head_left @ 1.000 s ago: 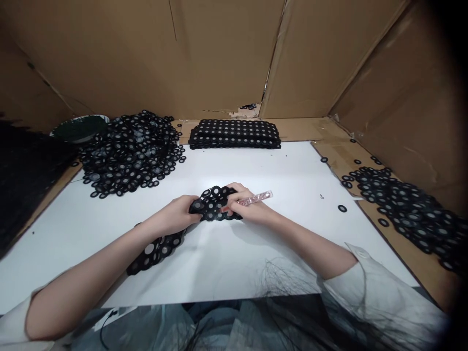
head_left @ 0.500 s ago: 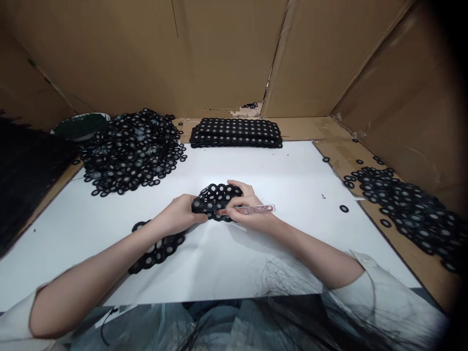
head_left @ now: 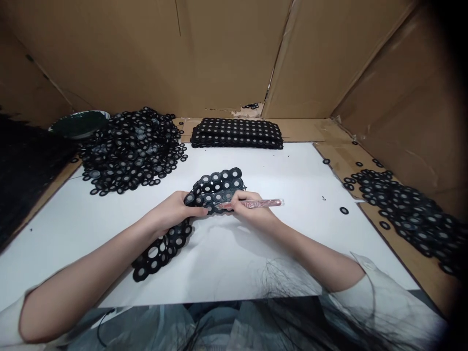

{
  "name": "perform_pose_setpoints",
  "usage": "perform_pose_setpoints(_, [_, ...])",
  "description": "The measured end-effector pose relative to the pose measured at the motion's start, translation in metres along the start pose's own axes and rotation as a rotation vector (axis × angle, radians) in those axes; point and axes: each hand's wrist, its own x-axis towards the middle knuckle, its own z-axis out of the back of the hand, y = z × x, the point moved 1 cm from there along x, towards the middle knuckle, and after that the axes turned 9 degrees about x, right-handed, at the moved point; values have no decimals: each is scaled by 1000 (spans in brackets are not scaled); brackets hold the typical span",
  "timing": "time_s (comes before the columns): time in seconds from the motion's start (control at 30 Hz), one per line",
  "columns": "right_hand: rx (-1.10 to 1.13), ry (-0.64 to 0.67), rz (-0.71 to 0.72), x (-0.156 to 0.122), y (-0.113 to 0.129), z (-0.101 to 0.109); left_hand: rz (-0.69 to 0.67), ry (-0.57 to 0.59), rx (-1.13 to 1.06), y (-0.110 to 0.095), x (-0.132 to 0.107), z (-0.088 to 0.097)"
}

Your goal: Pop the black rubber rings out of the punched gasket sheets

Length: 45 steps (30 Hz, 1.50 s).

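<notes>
A strip of joined black rings [head_left: 218, 197] spans the middle of the white board, with a longer part of it hanging down to the left under my left wrist. My left hand [head_left: 175, 209] grips the strip's left side, thumb along its lower edge. In my right hand [head_left: 250, 207] is a reddish, clear-ended pen-like tool [head_left: 261, 203] with lettering on its barrel. Its pointed end touches or lies just over the strip's lower row; which of these I cannot tell. Some right fingers are hidden behind the strip.
Loose black rings form a big heap [head_left: 131, 151] at the back left, beside a round dish [head_left: 78, 124]. Stacked ring sheets [head_left: 237, 133] lie at the back centre. More rings [head_left: 413, 209] spread over cardboard on the right. Cardboard walls [head_left: 234, 58] enclose the white board [head_left: 292, 170].
The strip has been opened out flatter, its upper right part raised and more of its rows showing. My right hand and the tool have shifted slightly right and up.
</notes>
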Motion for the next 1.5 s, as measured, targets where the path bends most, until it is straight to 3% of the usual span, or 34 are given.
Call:
perform_pose_setpoints(0.27, [-518, -67, 135, -9, 5, -14, -39, 22, -27, 0, -4, -8])
perform_pose_setpoints(0.4, [-606, -117, 145, -4, -1, -22, -49, 35, 3, 1, -8, -14])
perform_pose_setpoints(0.57, [-490, -99, 125, 2, 11, 3, -29, 36, -12, 1, -7, -12])
perform_pose_setpoints(0.63, [-404, -173, 167, 0, 21, 17, 6, 22, -41, 0, -6, -10])
perform_pose_setpoints(0.73, [-509, -319, 333, -7, 30, 24, 52, 11, -77, 0, -5, -8])
perform_pose_setpoints(0.8, [-650, -196, 386, -9, 26, 14, 44, 27, -86, -1, -5, -8])
perform_pose_setpoints(0.87, [-755, 34, 370, -8, 15, -3, 11, 64, -95, 0, -5, -8])
perform_pose_setpoints(0.93, [-824, 139, 379, -4, 4, -17, -25, 98, -89, 1, -6, -8])
perform_pose_setpoints(1.03, [-925, 118, 409, 0, -5, -28, -49, 112, -85, 3, -6, -9])
perform_pose_setpoints(1.13, [-864, 78, 448, -2, -7, -31, -31, 96, -122, 5, -5, -9])
perform_pose_setpoints(1.3, [-750, 130, 667, -15, 5, -31, -35, -13, -79, 8, 0, -10])
perform_pose_setpoints(1.37, [-732, -17, 700, -15, 18, -14, -77, -49, -44, 7, 0, -11])
perform_pose_setpoints(1.43, [-744, -377, 610, -12, 33, 23, -88, -60, -24, 5, -1, -11])
perform_pose_setpoints(1.5, [-808, -773, 499, -12, 45, 75, -63, -63, -29, 3, -3, -10])
